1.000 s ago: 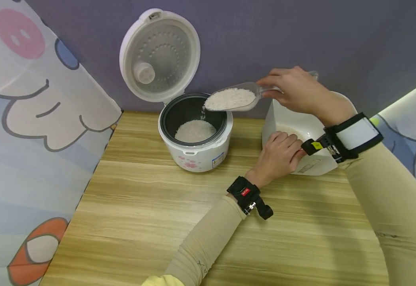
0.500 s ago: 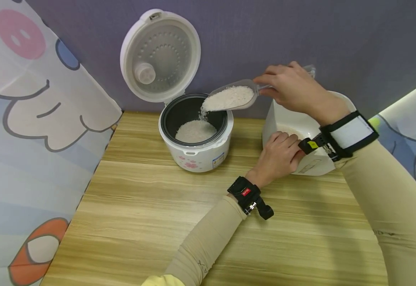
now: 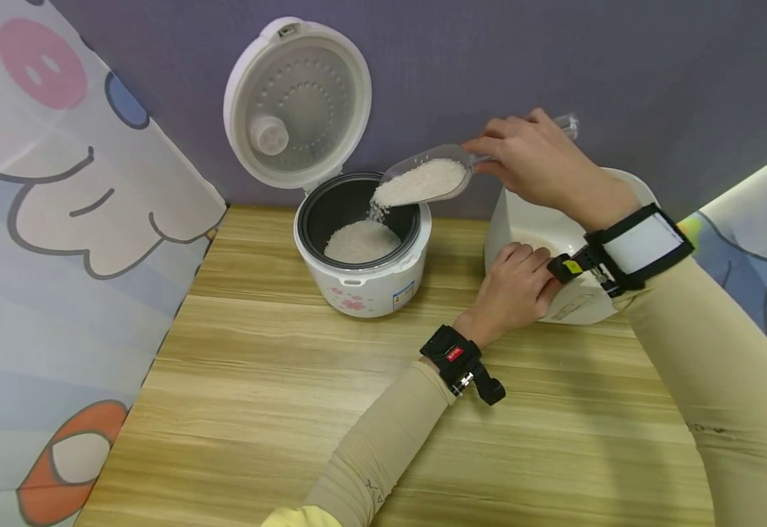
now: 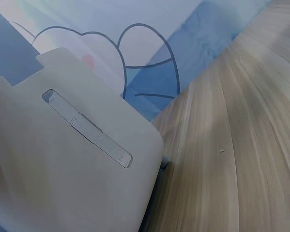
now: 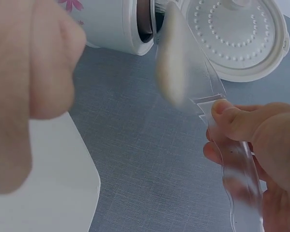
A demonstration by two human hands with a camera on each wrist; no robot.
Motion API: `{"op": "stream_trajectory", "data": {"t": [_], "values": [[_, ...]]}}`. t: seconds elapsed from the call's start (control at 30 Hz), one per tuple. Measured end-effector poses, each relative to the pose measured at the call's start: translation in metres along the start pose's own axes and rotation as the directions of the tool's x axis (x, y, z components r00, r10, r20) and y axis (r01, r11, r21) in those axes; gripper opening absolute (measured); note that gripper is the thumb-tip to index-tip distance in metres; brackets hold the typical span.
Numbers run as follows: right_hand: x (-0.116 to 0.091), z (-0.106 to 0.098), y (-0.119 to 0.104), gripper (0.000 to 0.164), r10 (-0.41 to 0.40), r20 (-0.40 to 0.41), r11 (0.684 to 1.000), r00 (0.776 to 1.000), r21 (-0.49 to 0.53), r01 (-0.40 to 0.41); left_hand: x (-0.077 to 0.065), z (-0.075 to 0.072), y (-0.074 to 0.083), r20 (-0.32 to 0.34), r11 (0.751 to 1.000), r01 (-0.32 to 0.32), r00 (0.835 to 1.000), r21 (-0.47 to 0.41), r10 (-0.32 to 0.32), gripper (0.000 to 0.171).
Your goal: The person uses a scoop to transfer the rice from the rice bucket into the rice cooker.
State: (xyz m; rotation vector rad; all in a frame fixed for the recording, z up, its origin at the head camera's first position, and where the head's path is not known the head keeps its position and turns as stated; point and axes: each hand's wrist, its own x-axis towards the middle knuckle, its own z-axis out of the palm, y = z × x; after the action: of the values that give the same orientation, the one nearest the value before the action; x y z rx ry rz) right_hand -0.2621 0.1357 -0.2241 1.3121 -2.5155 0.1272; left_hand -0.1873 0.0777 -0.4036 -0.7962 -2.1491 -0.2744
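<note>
My right hand (image 3: 533, 157) grips the handle of a clear plastic scoop (image 3: 460, 159) heaped with white rice. The scoop is tilted over the right rim of a white rice cooker (image 3: 331, 278), and grains fall from its lip into the dark inner pot (image 3: 317, 212). A mound of rice (image 3: 360, 243) lies at the pot's bottom. My left hand (image 3: 514, 287) holds the near rim of a white rice bin (image 3: 498, 227), its fingers curled over the edge. In the left wrist view the bin's wall (image 4: 82, 159) shows a clear window strip (image 4: 89, 128).
The cooker's lid (image 3: 298, 102) stands open against the grey wall (image 3: 449, 66). Everything stands on a wood-grain table (image 3: 258, 410). A cartoon-printed sheet (image 3: 61, 307) borders the left side. One loose grain (image 4: 221, 151) lies on the table beside the bin.
My right hand has moved slightly left and up, tilting the scoop further, and more grains now stream from its lip. The left hand has stayed on the bin's rim.
</note>
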Motion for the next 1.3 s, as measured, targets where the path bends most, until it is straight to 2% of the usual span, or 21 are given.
{"op": "stream_trajectory", "data": {"t": [0.5, 1.0, 1.3], "values": [[0.0034, -0.001, -0.0028, 0.03, -0.029, -0.018, 0.998, 0.999, -0.059, 0.027, 0.0013, -0.0001, 0.0011, -0.009, 1.0, 0.02, 1.0, 0.006, -0.02, 0.03], [0.004, 0.0021, -0.0035, 0.03, -0.088, -0.087, 0.984, 0.992, -0.162, 0.073, 0.0016, 0.0013, 0.0006, -0.02, 1.0, 0.007, 1.0, 0.004, -0.007, 0.036], [0.0056, 0.0043, -0.0043, 0.032, -0.124, -0.134, 0.976, 0.983, -0.197, 0.096, 0.002, 0.0013, 0.0013, 0.001, 1.0, 0.017, 1.0, 0.009, -0.017, 0.035]]}}
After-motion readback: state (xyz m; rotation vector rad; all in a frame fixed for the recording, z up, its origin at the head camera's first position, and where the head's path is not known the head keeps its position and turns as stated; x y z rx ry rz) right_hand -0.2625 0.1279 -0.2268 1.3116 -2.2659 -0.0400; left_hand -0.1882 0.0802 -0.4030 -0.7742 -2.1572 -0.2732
